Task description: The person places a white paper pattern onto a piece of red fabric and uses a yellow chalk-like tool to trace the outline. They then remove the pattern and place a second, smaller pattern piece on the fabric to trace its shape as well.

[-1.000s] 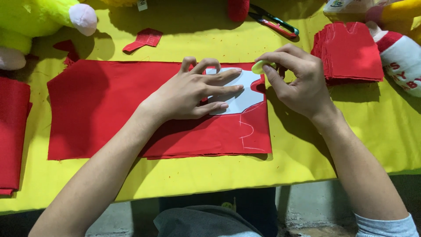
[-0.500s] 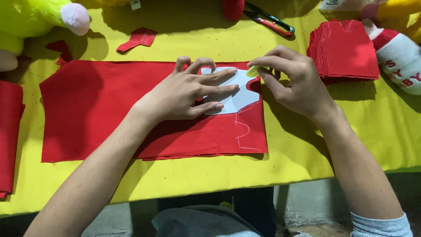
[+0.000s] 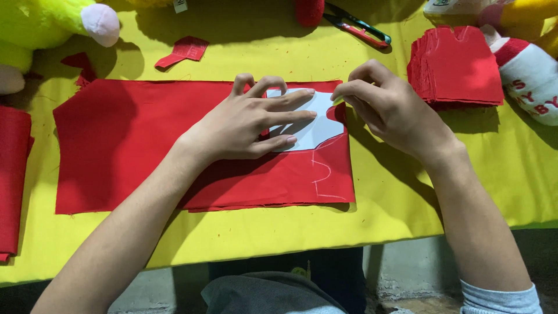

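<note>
While left hand (image 3: 250,125) pins template (image 3: 317,125), right hand (image 3: 386,110) traces.

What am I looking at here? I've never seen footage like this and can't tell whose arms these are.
The camera sits on a person's head and looks down, so both arms are their own. The left hand presses a white paper pattern flat on red cloth. The right hand pinches something small at the pattern's edge; I cannot tell what. A chalk outline marks the cloth. On the yellow table also lie scissors, a stack of cut red pieces and plush toys.
</note>
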